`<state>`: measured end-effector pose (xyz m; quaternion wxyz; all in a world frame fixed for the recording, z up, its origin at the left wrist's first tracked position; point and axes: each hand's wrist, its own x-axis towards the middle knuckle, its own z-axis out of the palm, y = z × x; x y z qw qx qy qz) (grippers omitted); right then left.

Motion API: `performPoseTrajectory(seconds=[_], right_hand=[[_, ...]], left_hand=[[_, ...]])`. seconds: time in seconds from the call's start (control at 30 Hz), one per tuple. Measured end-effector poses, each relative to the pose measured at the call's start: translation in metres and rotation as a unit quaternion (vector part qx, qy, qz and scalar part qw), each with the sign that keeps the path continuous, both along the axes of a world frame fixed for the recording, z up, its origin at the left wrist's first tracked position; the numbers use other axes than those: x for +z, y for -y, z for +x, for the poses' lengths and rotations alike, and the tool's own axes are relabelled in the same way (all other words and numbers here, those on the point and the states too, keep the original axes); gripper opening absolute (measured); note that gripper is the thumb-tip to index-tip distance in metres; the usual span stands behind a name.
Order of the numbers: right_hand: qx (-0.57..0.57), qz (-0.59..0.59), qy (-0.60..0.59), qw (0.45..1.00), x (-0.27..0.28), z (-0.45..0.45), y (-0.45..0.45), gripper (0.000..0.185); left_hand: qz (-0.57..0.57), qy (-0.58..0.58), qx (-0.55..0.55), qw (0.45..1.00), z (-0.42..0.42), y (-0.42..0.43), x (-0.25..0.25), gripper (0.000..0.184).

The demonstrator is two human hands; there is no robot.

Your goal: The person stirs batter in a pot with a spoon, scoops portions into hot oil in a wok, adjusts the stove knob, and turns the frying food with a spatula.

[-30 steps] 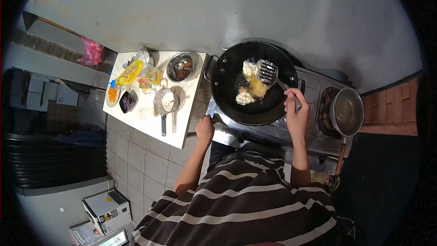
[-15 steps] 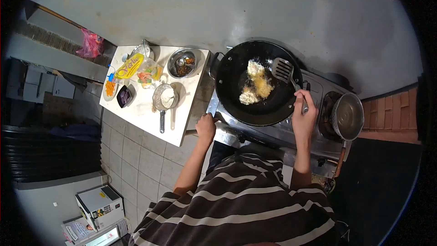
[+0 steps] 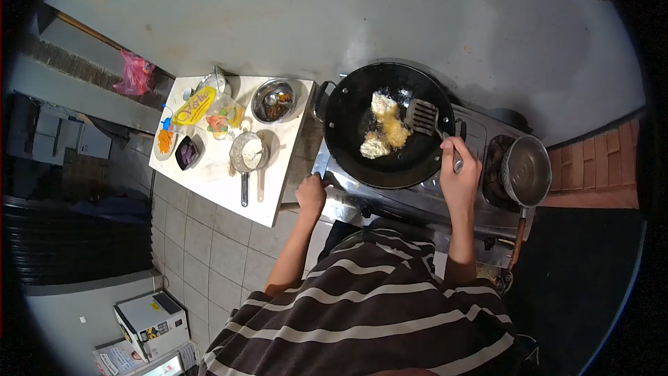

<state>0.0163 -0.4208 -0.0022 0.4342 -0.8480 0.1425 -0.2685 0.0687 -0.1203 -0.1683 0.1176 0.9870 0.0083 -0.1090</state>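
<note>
My right hand [image 3: 460, 170] is closed round the handle of a slotted spatula [image 3: 422, 116]. The spatula's head is inside a black wok [image 3: 341, 146], just right of several clumps of frying food [image 3: 395, 132], some white and some golden. Oil glistens around the food. At the left front corner of the gas stove [image 3: 410, 196], my left hand [image 3: 311, 195] is closed in a fist by the metal edge. Its fingertips are hidden, so what they grip cannot be made out.
Right of the wok, a metal saucepan [image 3: 527, 171] stands on the other burner. The white table [image 3: 216, 188] on the left carries a small pan of white batter [image 3: 248, 151], a steel bowl [image 3: 274, 101], a yellow-labelled plastic bag [image 3: 195, 106], a dark bowl [image 3: 186, 153] and a plate of orange shreds [image 3: 165, 143].
The spatula has turned slightly and shifted a little toward the food, my right hand turning with it. My left hand stays by the stove edge. The whole view has shifted slightly.
</note>
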Motion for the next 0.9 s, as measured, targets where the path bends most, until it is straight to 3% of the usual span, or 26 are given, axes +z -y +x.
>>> performPoseTrajectory(seconds=[0.4, 0.53, 0.8, 0.9], right_hand=[[-0.027, -0.001, -0.044, 0.999, 0.004, -0.011, 0.001, 0.022], [-0.028, 0.019, -0.038, 0.999, -0.002, -0.005, 0.000, 0.019], [-0.008, -0.058, 0.055, 0.997, -0.006, 0.010, -0.002, 0.013], [0.000, -0.010, 0.015, 1.000, -0.008, 0.009, -0.003, 0.012]], left_hand=[[0.000, -0.012, 0.010, 1.000, 0.000, -0.001, -0.005, 0.029], [0.003, -0.017, 0.020, 1.000, -0.001, -0.001, -0.009, 0.028], [-0.006, 0.006, 0.019, 1.000, -0.003, -0.002, -0.017, 0.027], [-0.019, 0.009, 0.007, 1.000, -0.002, -0.005, -0.017, 0.028]])
